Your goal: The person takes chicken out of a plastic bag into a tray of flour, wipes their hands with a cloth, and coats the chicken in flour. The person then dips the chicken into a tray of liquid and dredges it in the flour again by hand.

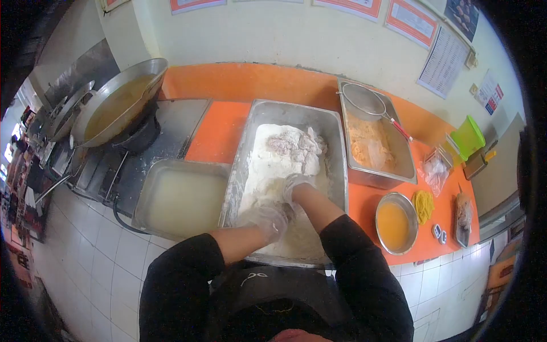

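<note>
Both my hands wear clear plastic gloves and are down in a deep metal tray (240, 188) of white flour (263, 178). My left hand (269, 221) is in the near part of the flour, blurred, with its fingers hidden. Just beyond it to the right, my right hand (296, 186) reaches into the flour, its fingers mostly out of sight. Between the hands a small floury lump shows, and I cannot tell whether either hand grips it. Flour-coated pieces of meat (299, 145) lie heaped in the far part of the tray.
To the left are a pan of cloudy liquid (185, 196) and a large wok of oil (117, 108) on a stove. A tray of orange-coated food (370, 145) with a red-handled strainer (364, 100), a bowl of orange liquid (394, 225) and a yellow cloth (423, 206) stand right.
</note>
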`<state>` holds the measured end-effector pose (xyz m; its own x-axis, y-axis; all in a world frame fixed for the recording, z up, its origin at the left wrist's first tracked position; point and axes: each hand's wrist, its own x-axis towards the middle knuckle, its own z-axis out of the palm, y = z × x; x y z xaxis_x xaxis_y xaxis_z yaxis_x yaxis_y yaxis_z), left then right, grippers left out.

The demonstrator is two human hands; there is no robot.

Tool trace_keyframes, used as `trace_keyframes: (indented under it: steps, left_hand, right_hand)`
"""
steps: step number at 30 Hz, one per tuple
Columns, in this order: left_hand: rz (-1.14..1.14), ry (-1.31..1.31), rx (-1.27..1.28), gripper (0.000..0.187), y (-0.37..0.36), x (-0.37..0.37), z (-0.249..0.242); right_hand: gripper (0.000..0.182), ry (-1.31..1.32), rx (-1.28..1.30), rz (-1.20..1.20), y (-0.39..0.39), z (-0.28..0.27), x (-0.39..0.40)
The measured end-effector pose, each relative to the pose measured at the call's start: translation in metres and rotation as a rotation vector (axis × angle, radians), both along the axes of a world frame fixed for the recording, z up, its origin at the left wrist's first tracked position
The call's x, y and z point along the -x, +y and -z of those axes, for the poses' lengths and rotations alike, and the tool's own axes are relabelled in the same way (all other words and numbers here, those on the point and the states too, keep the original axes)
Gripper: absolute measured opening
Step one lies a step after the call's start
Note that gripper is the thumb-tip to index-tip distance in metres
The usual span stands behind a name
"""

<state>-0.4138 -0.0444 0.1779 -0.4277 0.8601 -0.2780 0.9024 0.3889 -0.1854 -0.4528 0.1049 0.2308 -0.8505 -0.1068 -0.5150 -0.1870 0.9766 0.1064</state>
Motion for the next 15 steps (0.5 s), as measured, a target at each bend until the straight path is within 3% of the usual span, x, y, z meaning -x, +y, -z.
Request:
trace_keyframes:
  steps: [3,6,11,12,15]
  left_hand:
    - [0.019,-0.093,0.025,0.03,0.011,0.005,0.003]
    - [-0.107,-0.321,-0.187,0.029,0.003,0.009,-0.055]
    - [-0.574,-0.511,-0.512,0.04,-0.004,0.045,-0.043]
    - [-0.674,-0.521,-0.603,0.043,-0.008,0.052,-0.047]
    - [-0.59,-0.836,-0.703,0.043,-0.021,0.065,-0.054]
  right_hand:
    - [0.034,0.089,0.078,0.192,0.013,0.006,-0.002]
    - [0.034,0.089,0.122,0.182,0.012,0.027,-0.002]
    - [0.041,0.095,0.182,0.289,-0.002,0.035,0.004]
    - [0.04,0.045,0.17,0.185,0.003,0.039,0.009]
    - [0.038,-0.052,0.125,-0.017,0.023,0.045,0.016]
